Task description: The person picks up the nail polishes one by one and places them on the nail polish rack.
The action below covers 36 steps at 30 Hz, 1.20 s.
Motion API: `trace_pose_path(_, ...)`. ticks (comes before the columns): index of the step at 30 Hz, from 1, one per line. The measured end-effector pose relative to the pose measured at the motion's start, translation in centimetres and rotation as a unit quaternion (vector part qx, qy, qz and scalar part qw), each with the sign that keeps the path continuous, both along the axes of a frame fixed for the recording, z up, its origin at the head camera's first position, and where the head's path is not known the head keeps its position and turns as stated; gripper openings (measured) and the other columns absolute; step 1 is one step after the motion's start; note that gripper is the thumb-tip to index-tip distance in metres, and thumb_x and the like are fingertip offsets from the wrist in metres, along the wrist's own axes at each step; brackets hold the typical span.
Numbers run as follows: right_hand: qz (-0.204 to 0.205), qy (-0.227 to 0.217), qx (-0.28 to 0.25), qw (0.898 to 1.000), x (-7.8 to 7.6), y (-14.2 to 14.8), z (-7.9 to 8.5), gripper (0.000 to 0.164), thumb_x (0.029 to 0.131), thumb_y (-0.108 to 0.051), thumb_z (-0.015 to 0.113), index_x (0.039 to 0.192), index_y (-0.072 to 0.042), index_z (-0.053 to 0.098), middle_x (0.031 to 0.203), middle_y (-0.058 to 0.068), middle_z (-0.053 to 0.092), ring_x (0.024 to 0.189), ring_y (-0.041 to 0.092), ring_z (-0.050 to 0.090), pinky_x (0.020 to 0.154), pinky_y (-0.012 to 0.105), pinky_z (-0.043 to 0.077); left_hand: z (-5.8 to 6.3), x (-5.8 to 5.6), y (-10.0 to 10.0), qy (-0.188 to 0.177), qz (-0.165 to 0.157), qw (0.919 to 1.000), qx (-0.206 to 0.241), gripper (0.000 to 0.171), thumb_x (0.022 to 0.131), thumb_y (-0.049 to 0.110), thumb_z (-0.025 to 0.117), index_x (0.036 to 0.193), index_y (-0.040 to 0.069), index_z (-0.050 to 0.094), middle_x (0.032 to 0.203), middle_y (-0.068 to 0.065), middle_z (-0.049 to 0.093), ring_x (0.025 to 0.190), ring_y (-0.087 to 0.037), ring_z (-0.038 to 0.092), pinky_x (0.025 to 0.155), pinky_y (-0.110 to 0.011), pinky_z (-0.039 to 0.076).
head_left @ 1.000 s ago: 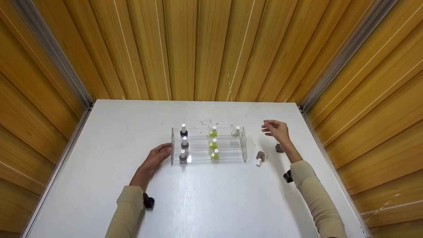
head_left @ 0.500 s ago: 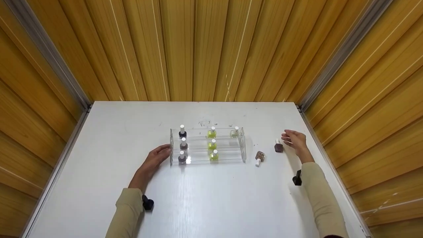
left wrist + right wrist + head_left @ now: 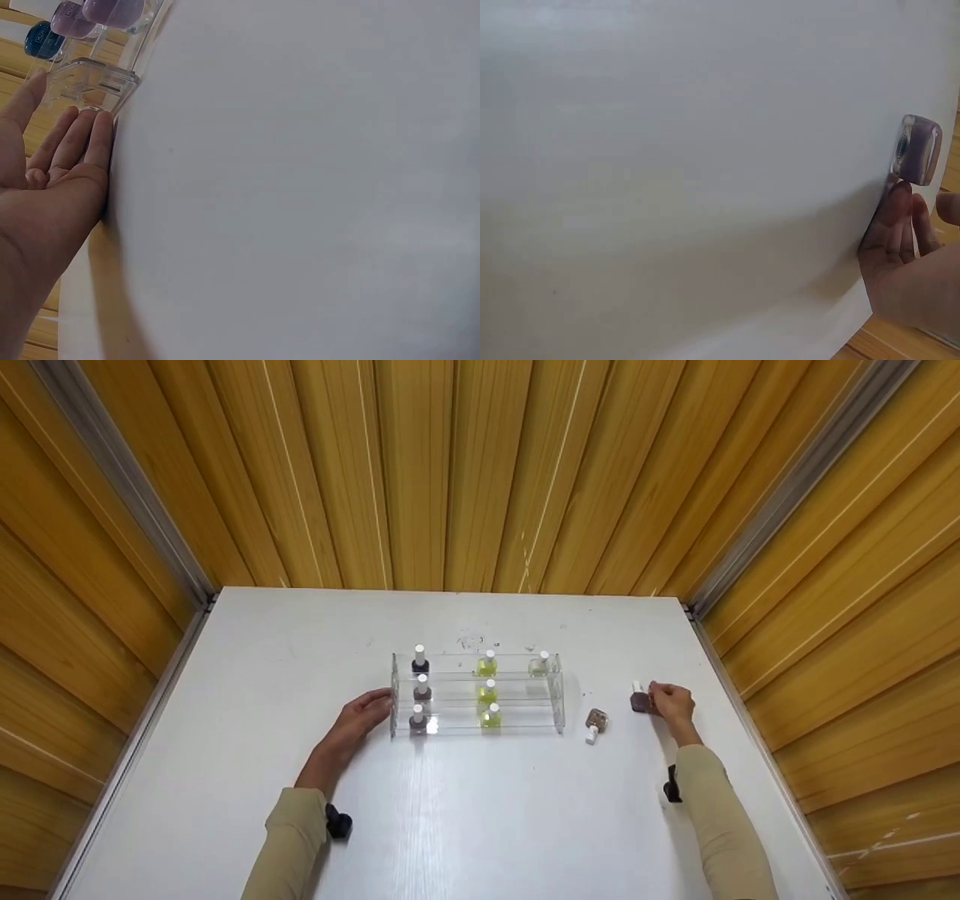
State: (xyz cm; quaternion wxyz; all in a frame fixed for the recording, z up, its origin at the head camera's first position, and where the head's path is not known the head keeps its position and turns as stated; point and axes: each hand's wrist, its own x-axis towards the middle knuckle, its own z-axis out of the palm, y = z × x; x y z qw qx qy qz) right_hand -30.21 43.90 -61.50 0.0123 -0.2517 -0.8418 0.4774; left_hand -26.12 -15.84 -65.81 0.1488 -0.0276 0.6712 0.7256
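Note:
A clear acrylic three-tier rack (image 3: 517, 727) bears several white-capped nail polish bottles: dark ones on the left, yellow-green ones (image 3: 490, 718) mid-rack, and a pale one (image 3: 538, 666) at the top right. My left hand (image 3: 363, 715) touches the rack's left end panel (image 3: 94, 71) with nearly straight fingers. To the right of the rack, my right hand (image 3: 675, 703) has its fingertips at the side of a dark purple nail polish bottle (image 3: 640, 703). In the right wrist view, the thumb stands apart from this purple bottle (image 3: 921, 154).
A brown glittery nail polish bottle (image 3: 597, 721) lies on the white table (image 3: 480, 817) between the rack and my right hand, cap toward me. Small dark marks (image 3: 472, 643) dot the tabletop behind the rack. Wood-patterned panels (image 3: 412, 472) enclose the back and sides.
My right hand has moved right, then down toward me, lowering its fingertips to the dark purple bottle. My left hand stays at the rack's left end.

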Motion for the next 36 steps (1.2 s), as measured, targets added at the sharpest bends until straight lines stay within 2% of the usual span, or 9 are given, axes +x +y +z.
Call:
trace_pose_path(3, 0.018, 0.003, 0.079, 0.997, 0.2, -0.4, 0.3, 0.054, 0.103, -0.040, 0.056, 0.125, 0.008, 0.066, 0.118, 0.026, 0.069, 0.109, 0.033, 0.064, 0.092, 0.036, 0.054, 0.1, -0.1, 0.3, -0.002, 0.001, 1.0000, 0.008, 0.051, 0.102, 0.026, 0.064, 0.147, 0.006, 0.052, 0.154, -0.017, 0.052, 0.147, -0.031, 0.043, 0.126, -0.045, 0.029)
trace_pose_path(6, 0.035, 0.003, 0.108, 0.994, 0.4, -0.8, 0.7, 0.056, 0.100, -0.042, 0.061, 0.124, 0.009, 0.067, 0.129, 0.031, 0.065, 0.120, 0.044, 0.061, 0.101, 0.049, 0.051, 0.2, -0.1, 0.6, -0.001, 0.004, 0.9999, 0.010, 0.051, 0.102, 0.026, 0.065, 0.146, 0.006, 0.053, 0.153, -0.017, 0.052, 0.146, -0.031, 0.043, 0.125, -0.045, 0.030)
trace_pose_path(12, 0.044, -0.004, 0.129, 0.991, 0.5, -1.2, 1.0, 0.050, 0.095, -0.037, 0.069, 0.118, 0.007, 0.071, 0.124, 0.028, 0.069, 0.115, 0.043, 0.063, 0.092, 0.045, 0.052, 0.3, 0.0, 0.7, 0.002, 0.005, 1.0000, 0.000, 0.052, 0.101, 0.029, 0.066, 0.146, 0.006, 0.053, 0.153, -0.017, 0.052, 0.148, -0.031, 0.042, 0.126, -0.046, 0.029)
trace_pose_path(15, 0.041, -0.008, 0.133, 0.990, 0.5, -1.1, 0.9, 0.047, 0.094, -0.035, 0.068, 0.116, 0.007, 0.072, 0.125, 0.029, 0.068, 0.117, 0.044, 0.061, 0.095, 0.048, 0.051, 0.3, 0.1, 0.6, 0.005, -0.002, 1.0000, -0.007, 0.054, 0.101, 0.031, 0.066, 0.148, 0.007, 0.052, 0.154, -0.017, 0.051, 0.148, -0.032, 0.041, 0.127, -0.048, 0.028)
trace_pose_path(19, 0.035, -0.010, 0.105, 0.994, 0.3, -1.0, 0.8, 0.047, 0.095, -0.033, 0.067, 0.118, 0.009, 0.070, 0.123, 0.029, 0.067, 0.117, 0.042, 0.060, 0.099, 0.046, 0.050, 0.2, 0.1, 0.5, 0.008, -0.005, 0.9999, -0.003, 0.054, 0.102, 0.031, 0.065, 0.148, 0.007, 0.051, 0.153, -0.018, 0.052, 0.147, -0.033, 0.043, 0.126, -0.048, 0.028)
trace_pose_path(23, 0.022, 0.002, 0.056, 0.998, 0.1, -0.9, 1.0, 0.045, 0.095, -0.030, 0.070, 0.119, 0.008, 0.069, 0.105, 0.014, 0.073, 0.098, 0.020, 0.063, 0.084, 0.027, 0.051, 0.2, 0.2, 0.4, 0.008, -0.001, 1.0000, 0.002, 0.053, 0.101, 0.030, 0.066, 0.146, 0.007, 0.053, 0.152, -0.017, 0.054, 0.146, -0.031, 0.044, 0.126, -0.046, 0.029)
trace_pose_path(27, 0.013, 0.019, 0.012, 1.000, 0.3, -0.6, 1.4, 0.043, 0.095, -0.028, 0.071, 0.121, 0.007, 0.067, 0.095, -0.001, 0.069, 0.080, 0.002, 0.058, 0.071, 0.013, 0.051, 0.3, 0.3, 0.2, 0.010, -0.002, 0.9999, 0.000, 0.053, 0.101, 0.031, 0.066, 0.146, 0.007, 0.054, 0.152, -0.015, 0.054, 0.145, -0.030, 0.044, 0.126, -0.045, 0.029)
trace_pose_path(31, 0.011, 0.035, -0.035, 0.999, 0.6, -0.4, 1.6, 0.045, 0.095, -0.024, 0.072, 0.126, 0.008, 0.064, 0.088, -0.009, 0.067, 0.076, 0.000, 0.061, 0.069, 0.015, 0.056, 0.2, 0.2, 0.0, 0.007, 0.002, 1.0000, 0.004, 0.052, 0.102, 0.029, 0.065, 0.146, 0.006, 0.053, 0.151, -0.016, 0.054, 0.143, -0.030, 0.046, 0.125, -0.044, 0.031)
trace_pose_path(36, 0.002, 0.063, -0.064, 0.996, 1.0, -0.2, 1.5, 0.046, 0.094, -0.020, 0.076, 0.128, 0.008, 0.063, 0.075, -0.019, 0.065, 0.073, -0.001, 0.066, 0.067, 0.016, 0.058, 0.1, 0.0, -0.2, 0.005, -0.002, 1.0000, 0.001, 0.054, 0.101, 0.030, 0.066, 0.148, 0.006, 0.051, 0.153, -0.017, 0.052, 0.144, -0.030, 0.045, 0.125, -0.045, 0.030)
